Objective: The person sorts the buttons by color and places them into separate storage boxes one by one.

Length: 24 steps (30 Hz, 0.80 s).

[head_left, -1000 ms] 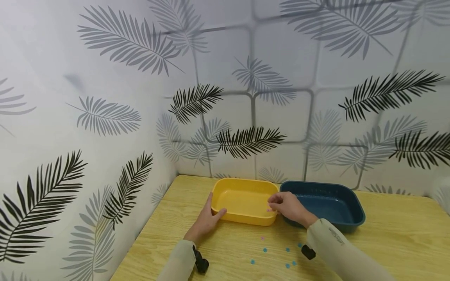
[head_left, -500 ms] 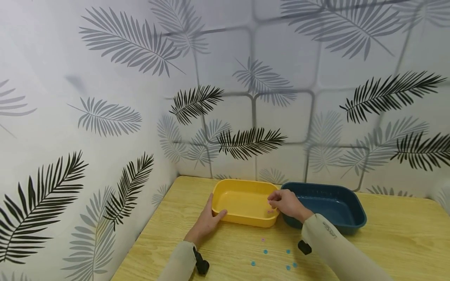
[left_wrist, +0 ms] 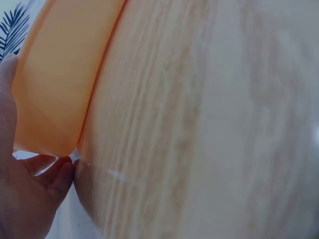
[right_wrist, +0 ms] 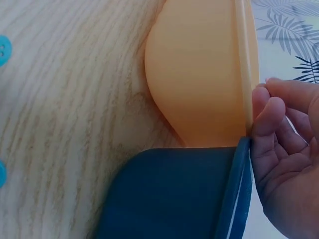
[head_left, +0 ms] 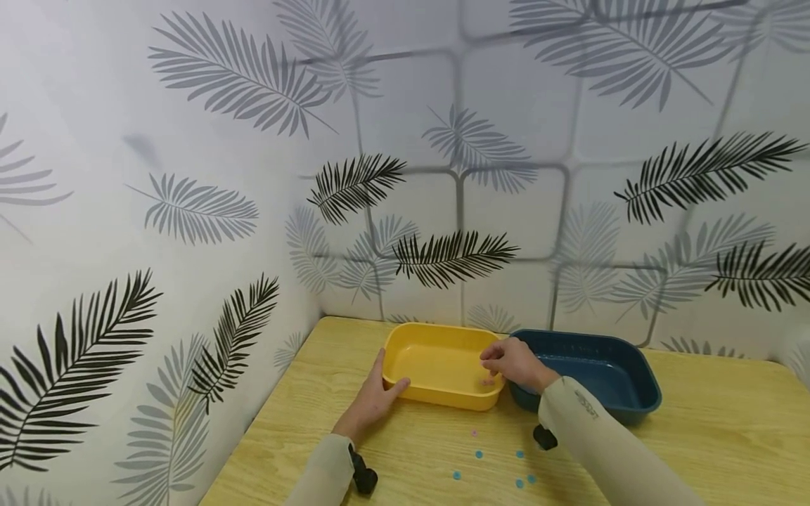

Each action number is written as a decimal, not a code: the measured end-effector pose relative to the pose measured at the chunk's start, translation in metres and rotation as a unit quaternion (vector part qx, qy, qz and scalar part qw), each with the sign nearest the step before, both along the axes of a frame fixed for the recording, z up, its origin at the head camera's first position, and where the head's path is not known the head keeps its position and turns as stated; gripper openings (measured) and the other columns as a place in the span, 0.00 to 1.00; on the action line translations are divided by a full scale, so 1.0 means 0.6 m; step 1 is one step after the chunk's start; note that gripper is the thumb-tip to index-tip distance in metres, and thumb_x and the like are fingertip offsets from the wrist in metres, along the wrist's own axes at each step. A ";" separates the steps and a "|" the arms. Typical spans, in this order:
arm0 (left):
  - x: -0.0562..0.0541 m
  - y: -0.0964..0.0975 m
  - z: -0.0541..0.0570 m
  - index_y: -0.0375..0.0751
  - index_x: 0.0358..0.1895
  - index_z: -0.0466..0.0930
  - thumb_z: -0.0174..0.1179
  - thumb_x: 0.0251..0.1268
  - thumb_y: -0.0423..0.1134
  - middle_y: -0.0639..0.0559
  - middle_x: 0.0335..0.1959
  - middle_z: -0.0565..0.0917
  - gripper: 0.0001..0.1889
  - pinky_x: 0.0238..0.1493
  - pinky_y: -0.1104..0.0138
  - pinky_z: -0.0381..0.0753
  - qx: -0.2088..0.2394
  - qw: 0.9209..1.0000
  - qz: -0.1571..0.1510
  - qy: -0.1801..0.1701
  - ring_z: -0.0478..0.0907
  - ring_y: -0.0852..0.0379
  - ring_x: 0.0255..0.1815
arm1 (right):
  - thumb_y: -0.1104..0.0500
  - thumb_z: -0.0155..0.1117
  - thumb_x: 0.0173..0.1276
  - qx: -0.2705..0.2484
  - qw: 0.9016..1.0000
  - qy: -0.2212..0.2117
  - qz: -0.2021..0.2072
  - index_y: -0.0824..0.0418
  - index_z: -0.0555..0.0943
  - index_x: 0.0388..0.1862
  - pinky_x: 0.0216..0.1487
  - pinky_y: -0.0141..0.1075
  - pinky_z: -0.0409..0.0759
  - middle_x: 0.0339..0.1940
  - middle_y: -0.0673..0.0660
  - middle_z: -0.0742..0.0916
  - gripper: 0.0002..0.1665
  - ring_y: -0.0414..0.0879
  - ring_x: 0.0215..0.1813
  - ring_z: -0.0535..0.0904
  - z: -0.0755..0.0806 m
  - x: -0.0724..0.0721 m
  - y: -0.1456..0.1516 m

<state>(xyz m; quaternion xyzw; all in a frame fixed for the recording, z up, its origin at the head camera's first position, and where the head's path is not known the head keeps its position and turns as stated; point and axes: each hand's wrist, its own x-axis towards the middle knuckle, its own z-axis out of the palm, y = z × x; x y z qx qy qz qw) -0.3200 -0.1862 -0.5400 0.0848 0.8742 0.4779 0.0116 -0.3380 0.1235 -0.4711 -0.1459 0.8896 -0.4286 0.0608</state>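
Note:
My left hand (head_left: 372, 395) grips the near left corner of a yellow plastic tray (head_left: 436, 399), thumb over the rim. In the left wrist view that hand's fingers curl against the tray's end. Over the tray's right end, my right hand (head_left: 515, 364) has thumb and index fingertips drawn together, just above the rim in the right wrist view; I cannot tell whether a button is between them. Two small pink buttons (head_left: 488, 382) lie inside the tray below the fingertips.
A dark blue tray (head_left: 647, 383) stands against the yellow one on its right, partly behind my right hand. On the wooden table (head_left: 721, 422) in front lie a pink button (head_left: 474, 433) and several blue buttons, one a round blue button (right_wrist: 4, 50). A leaf-patterned wall rises behind.
A second pink button now shows in the yellow tray where one showed a second ago. My right forearm has shifted slightly left, and a blue button beside it is now hidden. The left hand stays put.

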 end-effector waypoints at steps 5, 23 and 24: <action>0.001 0.000 0.003 0.42 0.76 0.33 0.54 0.67 0.55 0.41 0.76 0.45 0.47 0.70 0.49 0.49 0.002 1.000 -0.002 0.000 0.47 0.44 0.74 | 0.64 0.64 0.65 -0.001 1.000 -0.010 0.000 0.67 0.83 0.41 0.25 0.36 0.78 0.32 0.58 0.85 0.08 0.50 0.31 0.81 -0.002 -0.010 -0.002; 0.005 0.000 0.009 0.43 0.76 0.33 0.55 0.68 0.54 0.41 0.76 0.45 0.47 0.70 0.50 0.49 0.007 1.000 0.002 -0.010 0.48 0.45 0.74 | 0.62 0.66 0.64 0.019 0.999 -0.010 -0.039 0.67 0.82 0.41 0.21 0.33 0.76 0.29 0.55 0.83 0.09 0.49 0.23 0.79 0.001 -0.022 -0.008; 0.006 0.000 0.009 0.42 0.76 0.33 0.55 0.68 0.54 0.41 0.76 0.45 0.46 0.70 0.49 0.49 0.006 1.000 0.003 -0.009 0.47 0.44 0.74 | 0.63 0.65 0.64 0.017 0.999 -0.008 -0.038 0.67 0.82 0.40 0.21 0.33 0.76 0.29 0.56 0.83 0.09 0.49 0.23 0.79 0.003 -0.020 -0.007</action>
